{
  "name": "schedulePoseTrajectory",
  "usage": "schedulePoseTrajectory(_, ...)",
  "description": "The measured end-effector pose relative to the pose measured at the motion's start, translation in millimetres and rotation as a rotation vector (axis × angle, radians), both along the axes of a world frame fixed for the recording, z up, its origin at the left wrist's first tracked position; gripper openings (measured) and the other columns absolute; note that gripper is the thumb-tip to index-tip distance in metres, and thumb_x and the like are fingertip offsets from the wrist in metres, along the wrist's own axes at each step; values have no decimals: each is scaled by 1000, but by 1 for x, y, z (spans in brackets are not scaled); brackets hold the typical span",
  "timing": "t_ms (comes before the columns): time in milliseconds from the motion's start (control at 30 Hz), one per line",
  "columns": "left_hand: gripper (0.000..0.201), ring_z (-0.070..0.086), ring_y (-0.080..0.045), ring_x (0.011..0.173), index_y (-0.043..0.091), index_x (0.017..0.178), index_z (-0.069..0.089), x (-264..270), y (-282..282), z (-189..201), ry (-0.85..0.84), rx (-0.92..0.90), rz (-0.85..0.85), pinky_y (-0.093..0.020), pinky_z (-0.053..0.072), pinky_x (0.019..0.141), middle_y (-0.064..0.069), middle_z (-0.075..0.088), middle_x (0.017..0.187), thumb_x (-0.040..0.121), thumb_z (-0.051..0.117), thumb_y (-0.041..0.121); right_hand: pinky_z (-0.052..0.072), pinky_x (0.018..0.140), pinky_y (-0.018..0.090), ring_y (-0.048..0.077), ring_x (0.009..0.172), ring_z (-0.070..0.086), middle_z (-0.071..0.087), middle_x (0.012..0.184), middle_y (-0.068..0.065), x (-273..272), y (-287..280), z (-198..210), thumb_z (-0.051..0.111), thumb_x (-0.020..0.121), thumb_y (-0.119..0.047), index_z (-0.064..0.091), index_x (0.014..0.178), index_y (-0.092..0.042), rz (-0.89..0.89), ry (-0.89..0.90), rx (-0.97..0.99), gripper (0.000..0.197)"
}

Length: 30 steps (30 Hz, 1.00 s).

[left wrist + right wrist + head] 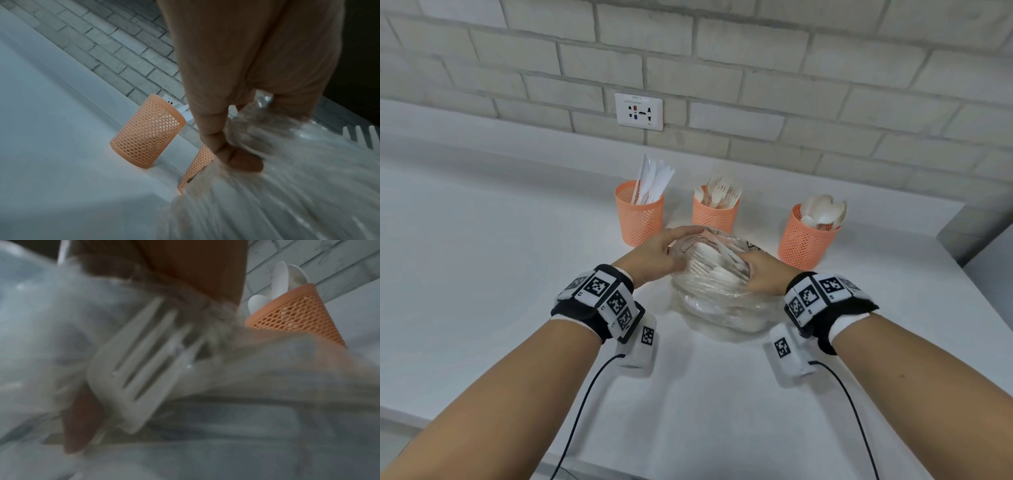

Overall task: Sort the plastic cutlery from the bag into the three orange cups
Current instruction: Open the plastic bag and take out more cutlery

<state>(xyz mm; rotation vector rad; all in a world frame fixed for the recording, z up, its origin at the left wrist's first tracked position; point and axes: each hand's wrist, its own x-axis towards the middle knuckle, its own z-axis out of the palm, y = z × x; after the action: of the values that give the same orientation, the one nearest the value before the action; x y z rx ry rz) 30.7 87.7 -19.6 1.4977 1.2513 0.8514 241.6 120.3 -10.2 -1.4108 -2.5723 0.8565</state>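
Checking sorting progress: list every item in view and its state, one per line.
bag: open, cutlery still inside
left cup: upright, holds knives
middle cup: upright, holds forks
right cup: upright, holds spoons
left hand: holds the bag's rim
right hand: fingers inside the bag
fork: in the bag

The white table [482, 274] meets a brick wall at its far edge. Three orange mesh cups stand on it in a row: the left cup [642, 217] with knives, the middle cup [715, 213] with forks, the right cup [806, 240] with spoons. A clear plastic bag [722, 308] of white cutlery lies just before them.
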Motion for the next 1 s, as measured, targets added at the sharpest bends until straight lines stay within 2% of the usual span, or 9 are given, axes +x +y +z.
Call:
schedulePoseTrajectory(100,63,50,-20,123,44,124,51,-1,1,3,7,15,14,-40,42,105,-1,51,136,80,57,-1,42,90,25,17,106,56,64,116,4,1,2,5,68,80,-11,60,119,-13,-20,7,-7,40)
schedulePoseTrajectory(200,65,48,-18,124,32,134,46,1,1,7,6,19,8,-32,43,102,1,49,137,82,58,-5,43,98,32,19,112,54,61,121,2,-1,3,6,70,76,-7,52,129,-15,-40,32,-39,56)
schedulePoseTrajectory(267,70,45,-17,127,34,135,44,3,-1,10,6,-3,-48,-34,43,103,2,44,140,75,64,5,42,99,31,17,112,55,60,116,-2,-3,1,6,76,71,-11,51,129,-15,-121,120,-70,63)
schedulePoseTrajectory(400,87,41,-21,130,40,139,35,2,-1,14,210,-10,-77,-41,42,105,-2,40,142,62,64,15,41,88,25,16,103,57,61,106,-1,-7,-5,8,77,70,-11,54,122,-12,-133,149,-82,57)
schedulePoseTrajectory(567,69,39,-29,125,23,143,33,-2,0,13,456,10,79,-32,42,91,-9,34,137,82,54,-2,46,84,24,17,100,59,61,104,1,1,-10,22,75,74,-7,56,117,-10,-134,273,-118,47)
schedulePoseTrajectory(633,68,39,-29,127,17,142,30,-1,-1,10,527,86,67,-31,38,93,-12,37,139,82,56,0,50,90,31,20,102,61,65,109,6,3,-10,27,77,70,-5,56,114,-12,-182,407,-143,49)
schedulePoseTrajectory(700,70,39,-26,129,18,141,26,4,-6,13,497,188,73,-30,35,98,-11,41,139,83,63,12,50,93,34,20,101,64,67,110,9,4,-10,32,78,69,-4,58,108,-14,-249,562,-133,45)
schedulePoseTrajectory(833,107,42,-23,126,35,144,9,22,-13,24,500,287,16,-45,38,104,-6,46,136,62,70,66,56,85,31,15,92,69,72,99,8,0,-14,46,74,73,-2,65,96,-16,-312,819,-86,28)
schedulePoseTrajectory(1000,95,36,-19,120,27,132,42,44,-16,18,903,351,-216,-40,32,105,2,33,130,53,70,71,57,78,29,13,82,70,70,89,3,-3,-12,59,69,75,3,63,91,-16,-352,1007,-90,26)
